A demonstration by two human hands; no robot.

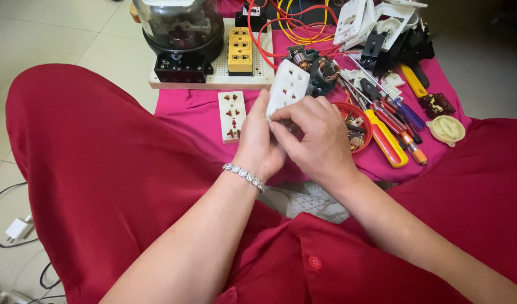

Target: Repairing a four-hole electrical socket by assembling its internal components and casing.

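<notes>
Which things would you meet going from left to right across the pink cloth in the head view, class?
White socket strip → white socket plate held in both hands → red bowl → yellow screwdriver → cream round disc.

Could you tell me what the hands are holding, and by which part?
Both hands, left hand and right hand, grip the lower end of a white socket plate.

I'm getting bright, even daylight, soft shadows falling under the forearms, mild glare showing on the floor tiles (pixel 55 34), edges bending slightly, focus staying sharp.
</notes>
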